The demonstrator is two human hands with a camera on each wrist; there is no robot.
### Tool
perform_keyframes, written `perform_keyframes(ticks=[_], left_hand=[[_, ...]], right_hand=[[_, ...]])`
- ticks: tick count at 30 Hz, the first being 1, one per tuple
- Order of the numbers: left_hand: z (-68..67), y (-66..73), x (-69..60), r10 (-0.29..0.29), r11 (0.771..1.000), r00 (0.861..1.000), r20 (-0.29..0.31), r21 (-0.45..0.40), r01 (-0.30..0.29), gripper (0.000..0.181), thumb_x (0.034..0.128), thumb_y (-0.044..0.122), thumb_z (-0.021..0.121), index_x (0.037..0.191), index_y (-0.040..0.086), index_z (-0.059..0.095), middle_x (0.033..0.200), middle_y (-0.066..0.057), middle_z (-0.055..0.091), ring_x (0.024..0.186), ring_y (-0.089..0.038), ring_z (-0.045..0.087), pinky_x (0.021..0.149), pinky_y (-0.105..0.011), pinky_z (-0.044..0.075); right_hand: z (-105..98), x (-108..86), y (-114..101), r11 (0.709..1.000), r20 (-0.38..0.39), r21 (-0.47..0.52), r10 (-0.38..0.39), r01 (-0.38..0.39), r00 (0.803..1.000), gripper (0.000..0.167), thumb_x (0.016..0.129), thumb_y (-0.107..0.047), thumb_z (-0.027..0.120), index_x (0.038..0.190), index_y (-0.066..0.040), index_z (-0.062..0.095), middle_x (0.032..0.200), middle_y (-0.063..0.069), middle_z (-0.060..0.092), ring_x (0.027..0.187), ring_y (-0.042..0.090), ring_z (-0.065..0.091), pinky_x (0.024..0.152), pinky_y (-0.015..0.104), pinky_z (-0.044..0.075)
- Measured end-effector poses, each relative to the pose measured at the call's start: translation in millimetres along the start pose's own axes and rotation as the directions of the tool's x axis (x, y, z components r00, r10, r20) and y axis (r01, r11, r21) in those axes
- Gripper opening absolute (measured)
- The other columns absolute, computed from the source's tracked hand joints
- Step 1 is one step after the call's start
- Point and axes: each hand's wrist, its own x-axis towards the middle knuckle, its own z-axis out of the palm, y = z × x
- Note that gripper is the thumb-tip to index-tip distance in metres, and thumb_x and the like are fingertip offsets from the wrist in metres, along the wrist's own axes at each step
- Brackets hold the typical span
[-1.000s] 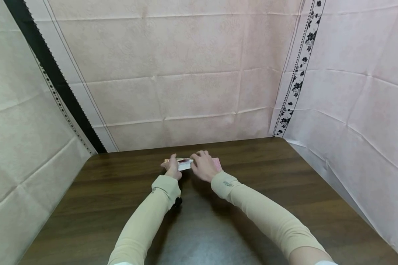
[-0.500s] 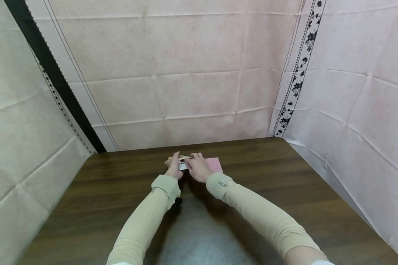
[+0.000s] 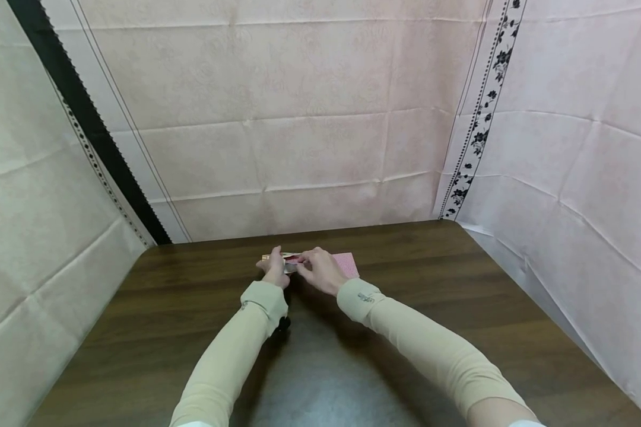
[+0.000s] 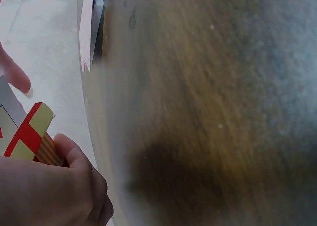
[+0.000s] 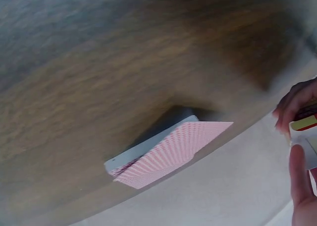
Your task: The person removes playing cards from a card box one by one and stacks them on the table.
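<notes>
While a stack of patterned cards (image 5: 171, 154) lies loosely fanned on the surface (image 3: 432, 279), near its far edge, the work looks well short of finished: these cards are outside the red-and-yellow box (image 4: 30, 133), with a pale, card-like piece (image 4: 9, 112) at its mouth. Whether cards are going in or coming out, these views can't settle — nor how many the box contains.

The box is between the left hand (image 3: 274, 271) and the right hand (image 3: 323, 273), apparently lifted clear of the surface. Seen from the head, its long axis runs left to right, roughly along the far edge, and its mouth seems to point towards the right hand. The stack lies just beyond the right hand, spread along that same edge.

The left grip is curled firmly round the box. The right grip is gathered at the mouth, its thumb by the pale piece — I can't tell whether it pinches or only touches.
</notes>
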Motion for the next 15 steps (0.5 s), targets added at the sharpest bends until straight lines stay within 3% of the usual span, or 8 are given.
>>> perform_keyframes(ticks=[8,11,15], left_hand=[[5.5,-2.1,1.2,0.030,0.999,0.999,-0.022,-0.031,-0.031,0.097,0.0947,0.025,0.054,0.149,0.022,-0.026,0.158,-0.012,0.010,0.137,-0.022,0.030,0.112,-0.033,0.035],[4.9,-3.3,1.6,0.040,0.999,0.999,-0.032,-0.017,-0.040,0.097,0.0945,0.025,0.054,0.149,0.021,-0.026,0.159,-0.012,0.008,0.140,-0.022,0.025,0.115,-0.034,0.030],[2.7,-3.4,1.4,0.051,0.999,0.998,-0.034,0.003,-0.051,0.098,0.0944,0.024,0.054,0.149,0.019,-0.027,0.161,-0.011,0.000,0.146,-0.022,0.015,0.120,-0.035,0.021]], right_hand=[[-1.2,4.4,-5.9,0.996,0.033,0.018,0.089,-0.090,0.995,0.032,0.090,-0.046,0.063,0.087,-0.015,0.065,0.081,-0.003,0.064,0.081,0.013,0.053,0.073,0.027,0.046],[0.1,5.2,-4.2,0.997,0.038,0.019,0.078,-0.079,0.996,0.030,0.088,-0.043,0.066,0.084,-0.014,0.063,0.078,0.000,0.063,0.077,0.013,0.052,0.070,0.025,0.045],[-1.0,4.6,0.1,0.996,0.125,0.024,0.087,-0.091,0.988,0.028,0.086,-0.036,0.070,0.093,-0.011,0.060,0.082,0.003,0.059,0.074,0.013,0.051,0.067,0.023,0.045]])
